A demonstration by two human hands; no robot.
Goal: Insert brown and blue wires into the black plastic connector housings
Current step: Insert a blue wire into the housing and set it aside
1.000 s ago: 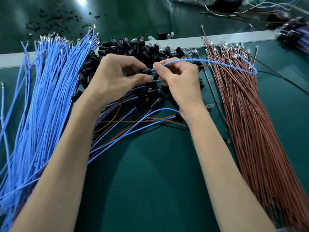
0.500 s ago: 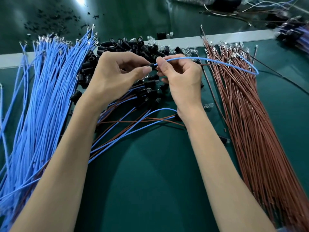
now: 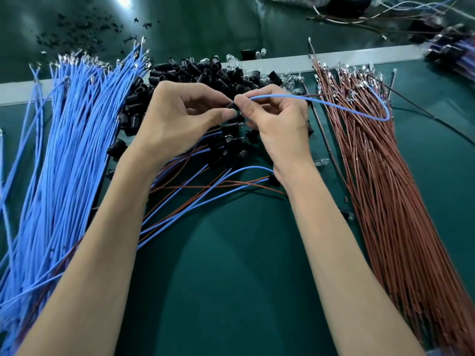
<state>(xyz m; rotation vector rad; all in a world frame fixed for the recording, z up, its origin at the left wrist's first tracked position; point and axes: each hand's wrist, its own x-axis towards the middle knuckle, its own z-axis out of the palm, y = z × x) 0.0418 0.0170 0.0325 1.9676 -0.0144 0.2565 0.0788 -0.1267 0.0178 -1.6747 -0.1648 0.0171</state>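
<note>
Assembly workshop: wire bundles (image 3: 64,150), connector heap (image 3: 205,70)

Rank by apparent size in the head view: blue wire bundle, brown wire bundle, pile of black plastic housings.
Blue wire bundle and brown wire bundle: largest, too alike to rank.
Pile of black plastic housings: smallest.

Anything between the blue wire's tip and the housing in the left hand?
Nothing visible. The right hand pinches the blue wire right against the black housing that the left hand holds, and no other part sits between them. The fingertips hide the entry hole itself.
</note>
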